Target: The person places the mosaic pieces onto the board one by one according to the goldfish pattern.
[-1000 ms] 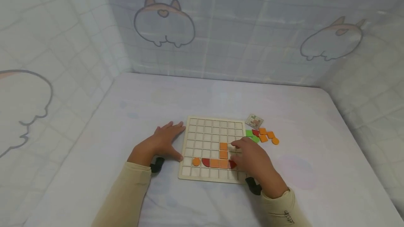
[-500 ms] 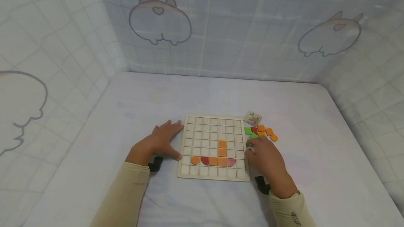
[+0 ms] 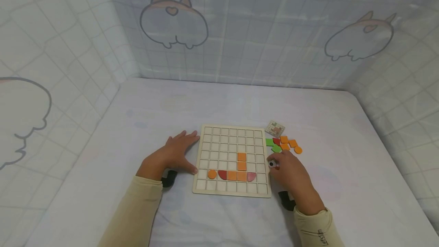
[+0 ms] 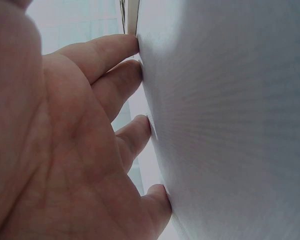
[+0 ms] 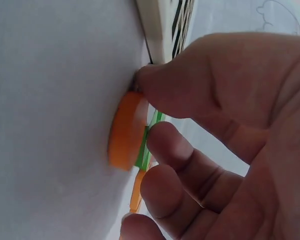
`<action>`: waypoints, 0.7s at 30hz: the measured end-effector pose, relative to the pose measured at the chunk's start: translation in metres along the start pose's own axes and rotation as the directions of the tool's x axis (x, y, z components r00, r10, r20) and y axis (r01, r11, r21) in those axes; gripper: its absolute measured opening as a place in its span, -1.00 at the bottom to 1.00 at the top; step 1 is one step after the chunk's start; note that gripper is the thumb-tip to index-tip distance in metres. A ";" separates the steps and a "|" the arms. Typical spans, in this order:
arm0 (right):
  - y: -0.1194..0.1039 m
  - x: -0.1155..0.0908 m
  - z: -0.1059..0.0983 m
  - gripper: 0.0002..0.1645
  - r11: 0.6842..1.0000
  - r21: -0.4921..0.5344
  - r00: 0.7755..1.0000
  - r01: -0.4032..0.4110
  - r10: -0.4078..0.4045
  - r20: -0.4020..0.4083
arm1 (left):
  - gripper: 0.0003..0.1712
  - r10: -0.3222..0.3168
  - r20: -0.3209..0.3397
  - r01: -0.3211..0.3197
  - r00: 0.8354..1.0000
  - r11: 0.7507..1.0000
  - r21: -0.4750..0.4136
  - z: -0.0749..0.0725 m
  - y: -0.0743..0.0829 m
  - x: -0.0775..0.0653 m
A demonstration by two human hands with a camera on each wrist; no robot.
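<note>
My left hand lies spread at the left edge of a pale gridded wooden board. Its fingertips and thumb reach the board's side; the left wrist view shows the fingertips against the table. Just off the board's right edge, my right hand pinches a small whitish round tile with a black dot between thumb and forefinger. In the right wrist view an orange tile surface stands tilted under the thumb tip; whether it is that tile's underside I cannot tell.
On the board lie an orange disc, a red half-round, a pink half-round and several orange squares. Right of it are green tiles, a red piece, orange tiles and a small pattern card.
My right hand has moved from over the board's right-hand squares to beside its right edge, and the dotted tile has come into view between its fingers. My left hand stays put.
</note>
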State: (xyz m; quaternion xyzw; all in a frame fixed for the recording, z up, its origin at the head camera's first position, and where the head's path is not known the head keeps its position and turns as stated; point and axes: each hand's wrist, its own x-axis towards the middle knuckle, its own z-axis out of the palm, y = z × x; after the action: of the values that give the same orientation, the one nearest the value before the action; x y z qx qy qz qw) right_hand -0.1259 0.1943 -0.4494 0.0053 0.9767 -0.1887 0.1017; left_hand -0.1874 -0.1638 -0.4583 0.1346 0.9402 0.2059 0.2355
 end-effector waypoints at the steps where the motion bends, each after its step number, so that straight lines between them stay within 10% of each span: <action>1: 0.000 0.000 0.000 -0.67 1.000 0.002 1.000 -0.005 0.005 0.003 | 0.37 0.000 -0.001 0.000 1.000 1.000 -0.001 0.000 0.000 0.000; 17: -0.017 -0.002 -0.001 -0.55 0.997 0.054 0.996 -0.060 0.063 -0.058 | 0.36 0.010 -0.012 -0.011 1.000 1.000 -0.018 0.002 0.000 -0.004; 21: -0.048 -0.004 0.007 -0.57 0.996 0.055 0.998 0.068 -0.068 -0.008 | 0.36 0.012 -0.017 -0.012 1.000 1.000 -0.014 0.003 -0.001 -0.004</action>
State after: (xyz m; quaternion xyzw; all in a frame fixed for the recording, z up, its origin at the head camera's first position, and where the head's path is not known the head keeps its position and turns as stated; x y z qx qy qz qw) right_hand -0.1231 0.1473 -0.4370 -0.0244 0.9711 -0.2188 0.0921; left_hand -0.1830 -0.1652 -0.4593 0.1369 0.9399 0.2148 0.2274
